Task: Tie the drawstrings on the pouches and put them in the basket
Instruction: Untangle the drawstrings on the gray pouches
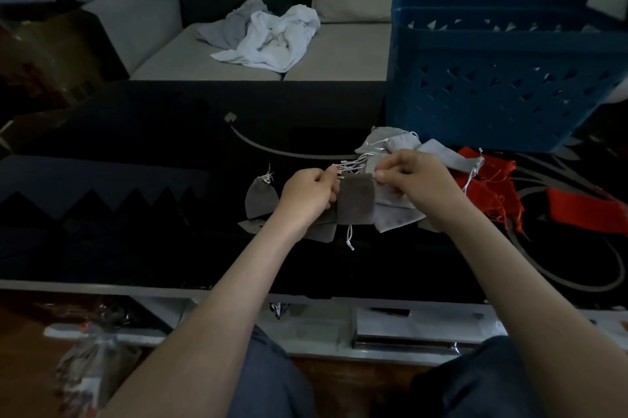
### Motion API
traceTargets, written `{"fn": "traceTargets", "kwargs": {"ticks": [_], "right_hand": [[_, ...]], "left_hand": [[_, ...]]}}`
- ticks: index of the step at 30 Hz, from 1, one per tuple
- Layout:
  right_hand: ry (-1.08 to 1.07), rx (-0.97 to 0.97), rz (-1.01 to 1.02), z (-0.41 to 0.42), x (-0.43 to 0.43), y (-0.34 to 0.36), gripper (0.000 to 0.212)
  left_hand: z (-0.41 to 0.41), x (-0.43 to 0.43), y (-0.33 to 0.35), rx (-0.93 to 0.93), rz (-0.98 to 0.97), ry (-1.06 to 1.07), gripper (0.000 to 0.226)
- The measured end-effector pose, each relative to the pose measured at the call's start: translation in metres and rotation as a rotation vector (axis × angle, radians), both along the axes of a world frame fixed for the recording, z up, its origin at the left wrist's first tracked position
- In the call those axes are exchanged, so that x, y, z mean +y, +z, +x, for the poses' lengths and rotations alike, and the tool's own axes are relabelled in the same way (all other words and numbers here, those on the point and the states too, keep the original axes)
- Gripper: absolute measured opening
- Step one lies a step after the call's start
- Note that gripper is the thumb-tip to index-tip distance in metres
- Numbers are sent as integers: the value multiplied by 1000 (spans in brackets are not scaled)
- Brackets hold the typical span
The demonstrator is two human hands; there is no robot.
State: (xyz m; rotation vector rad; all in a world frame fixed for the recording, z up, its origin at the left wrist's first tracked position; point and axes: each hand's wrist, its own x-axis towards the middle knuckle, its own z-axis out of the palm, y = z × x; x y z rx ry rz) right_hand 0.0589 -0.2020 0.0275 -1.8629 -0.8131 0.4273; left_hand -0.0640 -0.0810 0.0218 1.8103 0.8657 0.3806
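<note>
A dark grey pouch (355, 201) lies between my hands on the black table. My left hand (307, 195) pinches its white drawstring at the pouch's top left. My right hand (413, 179) pinches the string at the top right. A tied grey pouch (260, 201) lies just left of my left hand. More grey pouches (390, 143) are piled behind and under my right hand, and several lighter ones (394, 218) lie beneath it. The blue plastic basket (492, 77) stands at the back right of the table.
Red cloth pouches (489, 186) lie right of my right hand, below the basket. A grey sofa (339, 53) with a heap of white and grey towels (268, 36) stands behind the table. The table's front edge (136, 288) runs above my knees.
</note>
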Motion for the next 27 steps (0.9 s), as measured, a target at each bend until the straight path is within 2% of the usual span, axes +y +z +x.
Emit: {"fn": "traceTargets", "kwargs": {"ticks": [4, 8, 11, 14, 16, 18, 21, 24, 27], "right_hand": [[134, -189, -165, 0, -2, -4, 13], [101, -268, -185, 1, 2, -8, 25], [54, -272, -180, 3, 4, -8, 14], [61, -310, -213, 3, 4, -8, 13], [43, -362, -241, 6, 3, -7, 14], [9, -366, -267, 11, 0, -5, 17], [7, -351, -302, 12, -1, -4, 19], [75, -367, -319, 6, 1, 1, 20], [141, -371, -306, 1, 2, 0, 21]], "left_hand": [[-2, 2, -8, 18, -10, 16, 40], [-4, 1, -11, 49, 10, -1, 40], [-5, 0, -10, 45, 35, 8, 40], [-5, 2, -10, 58, 26, 47, 43], [-5, 8, -9, 64, -98, 127, 43], [-5, 14, -7, 5, -313, 203, 44], [-8, 13, -1, -284, -631, 213, 44], [-9, 8, 7, -610, -899, 112, 45], [-10, 7, 11, -704, -1004, 52, 45]]}}
